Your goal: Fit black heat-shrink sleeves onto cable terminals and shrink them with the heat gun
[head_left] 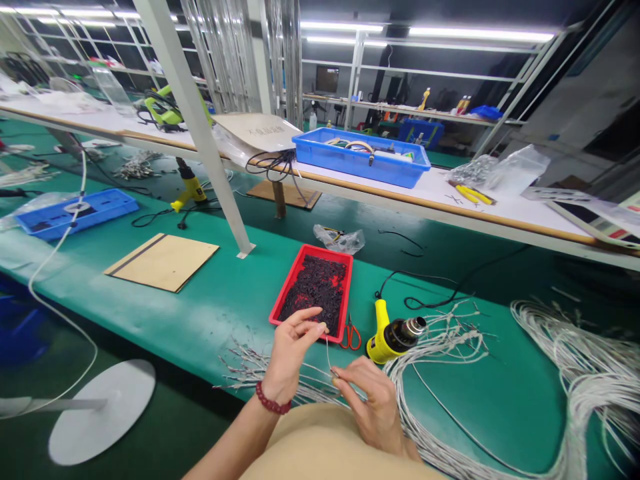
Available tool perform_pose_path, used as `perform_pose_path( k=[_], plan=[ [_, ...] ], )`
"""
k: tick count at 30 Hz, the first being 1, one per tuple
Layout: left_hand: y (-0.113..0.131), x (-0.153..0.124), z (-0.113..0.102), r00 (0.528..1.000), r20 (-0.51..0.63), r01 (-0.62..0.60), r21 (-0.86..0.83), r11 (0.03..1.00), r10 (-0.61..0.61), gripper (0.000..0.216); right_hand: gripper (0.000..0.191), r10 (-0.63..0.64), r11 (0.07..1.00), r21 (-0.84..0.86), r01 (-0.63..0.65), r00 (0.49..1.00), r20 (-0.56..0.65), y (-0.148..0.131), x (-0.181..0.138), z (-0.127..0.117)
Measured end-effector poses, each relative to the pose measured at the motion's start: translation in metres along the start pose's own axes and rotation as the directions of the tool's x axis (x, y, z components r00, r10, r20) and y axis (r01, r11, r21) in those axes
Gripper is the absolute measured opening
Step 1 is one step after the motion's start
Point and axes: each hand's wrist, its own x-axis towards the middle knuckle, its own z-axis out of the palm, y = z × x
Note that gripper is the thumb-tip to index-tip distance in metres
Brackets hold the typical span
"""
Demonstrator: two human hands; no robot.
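Observation:
My left hand (295,350), with a dark red bead bracelet at its wrist, is closed in a pinch over the near edge of a red tray (349,280). Small black pieces (317,283) cover much of that tray's floor. A thin white wire (328,352) runs from these fingertips down to my right hand (367,393), which pinches it just below. Whether a black piece is also between my left fingers is too small to tell. Behind and under both hands lies a bundle of white cables (250,367) with stripped, thin ends.
Right of the tray lie orange-handled scissors (352,335) and a yellow heat gun (387,337). Large coils of white cable (590,400) spread over the right side. A cardboard sheet (163,262) lies left. Above, a shelf carries a blue bin (360,163) and yellow-handled pliers (470,193).

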Motion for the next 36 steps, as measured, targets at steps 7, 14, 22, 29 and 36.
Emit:
perform_pose_path(
  k=[7, 14, 22, 29, 36],
  plan=[
    [0.001, 0.001, -0.001, 1.000, 0.014, 0.023, 0.008, 1.000, -0.023, 0.032, 0.018, -0.007, 1.000, 0.002, 0.007, 1.000, -0.008, -0.001, 0.002, 0.000],
    [-0.002, 0.002, -0.002, 1.000, 0.029, 0.006, 0.018, 1.000, -0.007, 0.034, 0.018, 0.004, 1.000, 0.008, -0.004, 1.000, 0.010, -0.001, 0.001, -0.001],
    [-0.006, 0.007, -0.003, 0.998, 0.002, 0.064, -0.089, 0.994, -0.064, 0.027, 0.013, 0.058, 0.998, 0.027, -0.058, 0.998, -0.017, -0.002, 0.001, -0.001],
    [-0.001, 0.006, -0.004, 0.994, 0.021, 0.113, -0.113, 0.987, -0.111, 0.021, 0.016, 0.252, 0.954, 0.164, -0.250, 0.968, 0.005, -0.009, 0.003, -0.005],
    [-0.001, 0.007, -0.006, 0.991, 0.071, 0.115, -0.064, 0.991, -0.111, 0.020, 0.020, 0.331, 0.925, 0.189, -0.331, 0.943, 0.033, -0.011, 0.004, -0.007]
  ],
)
